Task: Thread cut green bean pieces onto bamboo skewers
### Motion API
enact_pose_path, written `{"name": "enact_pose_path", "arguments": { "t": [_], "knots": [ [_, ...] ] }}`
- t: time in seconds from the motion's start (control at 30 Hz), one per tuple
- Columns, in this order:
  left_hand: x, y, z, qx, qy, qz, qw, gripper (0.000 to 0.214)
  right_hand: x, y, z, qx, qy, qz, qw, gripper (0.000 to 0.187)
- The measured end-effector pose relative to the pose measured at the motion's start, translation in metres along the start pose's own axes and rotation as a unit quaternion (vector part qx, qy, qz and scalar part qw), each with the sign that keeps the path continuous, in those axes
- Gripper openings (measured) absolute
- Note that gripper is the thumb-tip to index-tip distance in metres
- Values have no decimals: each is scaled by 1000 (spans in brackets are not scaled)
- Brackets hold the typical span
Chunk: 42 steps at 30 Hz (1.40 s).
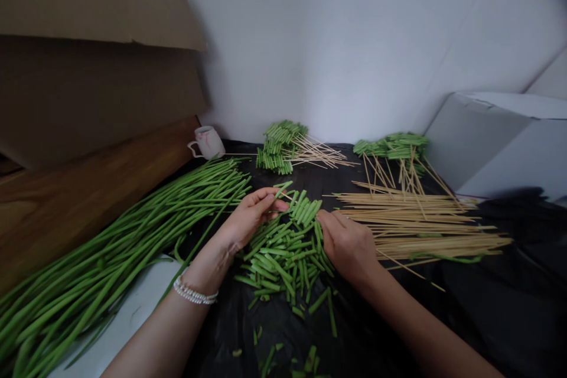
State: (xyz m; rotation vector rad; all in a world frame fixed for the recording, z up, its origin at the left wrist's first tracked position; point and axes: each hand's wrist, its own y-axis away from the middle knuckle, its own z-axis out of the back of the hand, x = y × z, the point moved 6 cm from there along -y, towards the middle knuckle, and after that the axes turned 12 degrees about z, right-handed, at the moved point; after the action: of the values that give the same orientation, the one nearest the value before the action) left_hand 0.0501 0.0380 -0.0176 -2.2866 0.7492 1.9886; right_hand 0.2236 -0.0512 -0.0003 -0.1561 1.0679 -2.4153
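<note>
My right hand (348,242) is closed on the right end of a skewer threaded with several cut green bean pieces (305,210). The bare tip of the skewer (287,196) points left toward my left hand (253,215). Between the thumb and fingers of that hand is a single short green bean piece (283,187), close to the tip; whether the tip pierces it I cannot tell. Below both hands lies a loose pile of cut bean pieces (279,263) on a black sheet (212,331).
Long uncut green beans (133,242) spread along the left over a pale board (128,307). Loose skewers (434,242) lie at right. Filled skewers (281,142) are stacked at the back, others (394,144) at back right. A mug (210,143), cardboard box (101,82) and white box (500,142) stand around.
</note>
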Motion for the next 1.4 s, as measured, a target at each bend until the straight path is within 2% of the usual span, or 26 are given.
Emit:
{"name": "enact_pose_path", "arguments": {
  "t": [0.2, 0.33, 0.5, 0.9, 1.4],
  "knots": [
    [1, -1, 0, -21, 19, 6, 1000, 30, 3, 0, 1, 1, 2, 7, 1000, 24],
    [3, -4, 7, -44, 69, 26, 996, 24, 3, 0, 1, 0, -2, 5, 1000, 24],
    [3, -4, 7, -21, 117, 38, 992, 24, 3, -1, 2, -7, -5, 8, 1000, 24],
    [1, -3, 5, -23, 118, 36, 992, 25, 4, -1, 3, -7, -6, 9, 1000, 24],
    [2, -4, 6, -27, 130, 46, 990, 14, 5, -2, 4, -5, -3, 8, 1000, 25]
  ]
}}
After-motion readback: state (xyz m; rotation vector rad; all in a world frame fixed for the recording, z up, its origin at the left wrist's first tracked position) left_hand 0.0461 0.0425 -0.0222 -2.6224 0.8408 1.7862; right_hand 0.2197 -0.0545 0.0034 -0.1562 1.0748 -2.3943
